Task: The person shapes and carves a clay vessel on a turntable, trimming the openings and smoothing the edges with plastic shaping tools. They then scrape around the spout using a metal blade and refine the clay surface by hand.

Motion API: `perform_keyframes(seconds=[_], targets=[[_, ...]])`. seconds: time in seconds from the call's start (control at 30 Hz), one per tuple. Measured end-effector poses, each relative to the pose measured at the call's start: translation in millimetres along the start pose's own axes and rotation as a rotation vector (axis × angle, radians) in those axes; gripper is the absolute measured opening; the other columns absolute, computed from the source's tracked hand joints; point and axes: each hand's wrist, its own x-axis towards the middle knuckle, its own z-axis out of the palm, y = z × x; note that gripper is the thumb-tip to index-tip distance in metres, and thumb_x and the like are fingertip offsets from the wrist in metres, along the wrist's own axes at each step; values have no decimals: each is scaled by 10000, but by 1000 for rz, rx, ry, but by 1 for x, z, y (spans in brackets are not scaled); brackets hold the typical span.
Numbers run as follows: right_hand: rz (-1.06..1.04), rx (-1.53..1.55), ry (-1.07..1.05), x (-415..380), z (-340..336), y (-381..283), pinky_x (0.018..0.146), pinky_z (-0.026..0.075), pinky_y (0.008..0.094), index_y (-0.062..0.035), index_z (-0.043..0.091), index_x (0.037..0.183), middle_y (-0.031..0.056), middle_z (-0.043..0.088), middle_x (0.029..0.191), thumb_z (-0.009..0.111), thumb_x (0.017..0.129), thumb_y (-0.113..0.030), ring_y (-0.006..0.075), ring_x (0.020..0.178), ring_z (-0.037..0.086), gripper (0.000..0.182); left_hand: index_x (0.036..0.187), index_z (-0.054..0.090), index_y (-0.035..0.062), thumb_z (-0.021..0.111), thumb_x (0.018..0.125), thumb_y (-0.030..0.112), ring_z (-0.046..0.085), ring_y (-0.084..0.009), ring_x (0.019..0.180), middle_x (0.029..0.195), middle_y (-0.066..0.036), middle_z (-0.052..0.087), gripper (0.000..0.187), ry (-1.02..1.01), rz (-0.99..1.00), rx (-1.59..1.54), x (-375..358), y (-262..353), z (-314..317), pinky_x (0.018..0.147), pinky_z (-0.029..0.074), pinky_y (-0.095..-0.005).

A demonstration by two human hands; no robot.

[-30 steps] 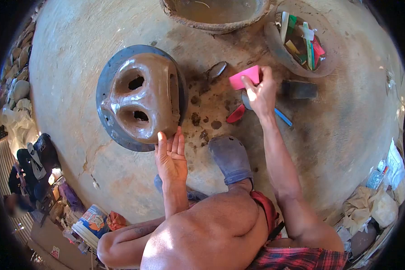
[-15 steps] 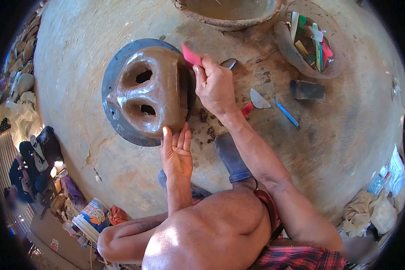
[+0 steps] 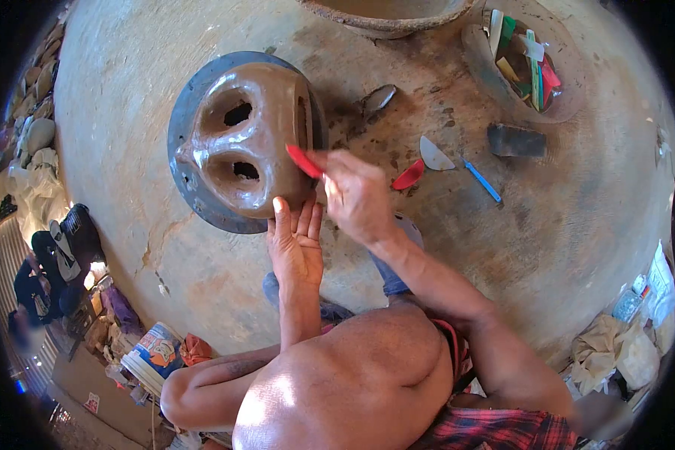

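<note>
- Centrally, slightly left and above the middle of the frame, a glossy wet clay form (image 3: pixel 271 124) sits on a round dark board (image 3: pixel 178 127); it has two hollows with ragged dark holes and a long slot along its right side.
- The left hand (image 3: pixel 300 251), just below, is palm up and unclenched, its fingertips against the form's lower right edge, grasping nothing.
- The right hand (image 3: pixel 356 195), near the centre and a little blurred, pinches a thin red scraper (image 3: pixel 304 161) at the form's right side; whether the scraper touches the clay, I cannot tell.
- Right of centre on the concrete floor (image 3: pixel 577 240) lie a red oval piece (image 3: pixel 409 175), a pale half-moon scraper (image 3: pixel 435 154) and a blue-handled tool (image 3: pixel 482 182), with a dark block (image 3: pixel 517 140) just above.
- At upper right, a translucent tub (image 3: pixel 481 79) holds coloured strips and pieces.
- At top centre, a rough-rimmed basin (image 3: pixel 382 24) is partly cut off.
- At lower left stands a printed bucket (image 3: pixel 156 351).
</note>
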Motion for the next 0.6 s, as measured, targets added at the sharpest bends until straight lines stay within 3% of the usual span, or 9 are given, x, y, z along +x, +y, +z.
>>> perform_keyframes(seconds=[0.07, 0.17, 0.23, 0.43, 0.5, 0.6], targets=[[72, -3, -72, -23, -4, -9, 782, 633, 411, -1, 762, 1145, 192, 747, 1088, 652, 878, 31, 372, 909, 754, 291, 1515, 408, 87, 751, 1005, 350, 615, -332, 1330, 1449, -155, 589, 669, -8, -8, 6, 3, -2, -7, 1077, 568, -444], [10, -10, -125, -44, -5, -7, 774, 633, 406, 4, 759, 1150, 185, 749, 1094, 678, 878, 6, 371, 904, 756, 285, 1503, 430, 100, 739, 1012, 363, 618, -322, 1327, 1434, -145, 603, 637, -16, -8, 24, 3, -2, -16, 1073, 567, -446], [-54, 6, -67, -42, -9, -8, 771, 632, 404, 20, 752, 1136, 185, 753, 1104, 701, 883, -19, 361, 912, 760, 261, 1483, 456, 100, 738, 1013, 361, 627, -326, 1315, 1405, -152, 622, 607, -6, -14, 17, 1, 1, -14, 1070, 567, -454], [6, -39, 174, 21, -6, 11, 771, 628, 413, 12, 754, 1101, 190, 760, 1081, 710, 893, -29, 349, 912, 761, 217, 1465, 461, 73, 737, 1015, 359, 634, -341, 1306, 1376, -167, 637, 600, 10, -34, 0, -8, 4, -1, 1074, 563, -464], [-20, -12, 153, 10, 1, 10, 747, 622, 429, -12, 753, 1122, 164, 747, 1068, 701, 882, -14, 368, 859, 747, 246, 1460, 468, 65, 738, 1015, 359, 640, -340, 1295, 1375, -172, 638, 599, 14, -46, -5, -7, 4, 1, 1064, 566, -464], [21, -95, -83, -27, 2, -3, 725, 609, 423, 14, 756, 1102, 170, 715, 1077, 720, 816, 43, 354, 860, 737, 289, 1453, 485, 54, 737, 1015, 365, 659, -335, 1260, 1358, -178, 647, 593, 4, -33, -18, -4, 2, -2, 1036, 574, -464]])
